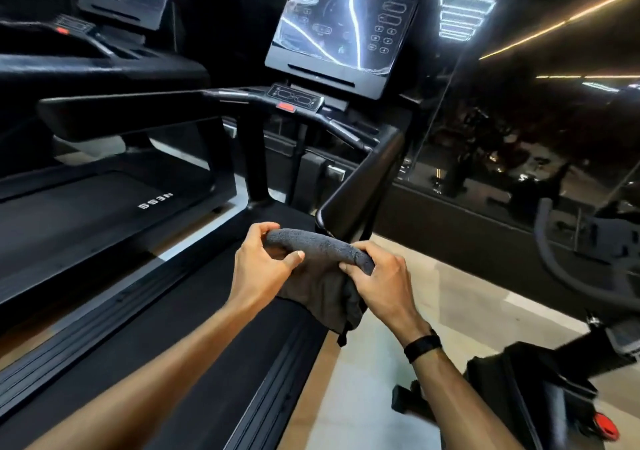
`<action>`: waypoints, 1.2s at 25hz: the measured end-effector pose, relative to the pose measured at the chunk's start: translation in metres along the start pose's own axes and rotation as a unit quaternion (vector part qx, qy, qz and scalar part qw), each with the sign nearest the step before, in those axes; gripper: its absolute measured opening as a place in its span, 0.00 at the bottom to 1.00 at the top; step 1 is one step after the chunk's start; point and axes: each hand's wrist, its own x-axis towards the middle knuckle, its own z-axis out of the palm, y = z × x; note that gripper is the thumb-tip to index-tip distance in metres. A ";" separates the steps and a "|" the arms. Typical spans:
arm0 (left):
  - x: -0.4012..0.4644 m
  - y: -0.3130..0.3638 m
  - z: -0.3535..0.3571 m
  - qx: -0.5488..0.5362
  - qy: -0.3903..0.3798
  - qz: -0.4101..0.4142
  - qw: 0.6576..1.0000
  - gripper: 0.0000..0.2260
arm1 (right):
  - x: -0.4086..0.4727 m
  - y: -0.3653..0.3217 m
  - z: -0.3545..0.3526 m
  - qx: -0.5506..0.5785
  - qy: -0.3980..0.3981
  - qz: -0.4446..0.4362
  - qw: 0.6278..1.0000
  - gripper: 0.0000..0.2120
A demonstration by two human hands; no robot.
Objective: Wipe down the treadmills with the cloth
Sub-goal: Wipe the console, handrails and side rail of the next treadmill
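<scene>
Head view: both hands, left (265,259) and right (377,276), grip a grey cloth (318,245) above a treadmill (214,339); the neighbouring belt (86,214) reads "NESS" upside down.

Both forearms reaching forward, bare. Left hand (266,259) pinching cloth (318,269), fingers curling over top, thumb beneath. Right hand (377,276) gripping other end; black band (423,344) circling right wrist.
</scene>
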 end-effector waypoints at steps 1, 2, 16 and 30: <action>0.007 -0.003 0.012 -0.024 0.003 -0.003 1.000 0.32 | 0.013 0.003 0.001 0.000 0.000 -0.019 1.000 0.10; 0.012 -0.007 0.026 -0.048 0.004 -0.015 0.999 0.38 | 0.025 0.005 0.003 -0.001 -0.003 -0.039 0.999 0.10; 0.026 0.016 0.132 -0.209 0.029 -0.195 0.958 0.45 | 0.097 0.003 -0.005 0.191 -0.133 -0.042 0.972 0.06; 0.073 -0.017 0.140 -0.342 0.111 -0.187 0.914 0.22 | 0.221 0.026 0.086 -0.048 -0.149 0.253 0.955 0.48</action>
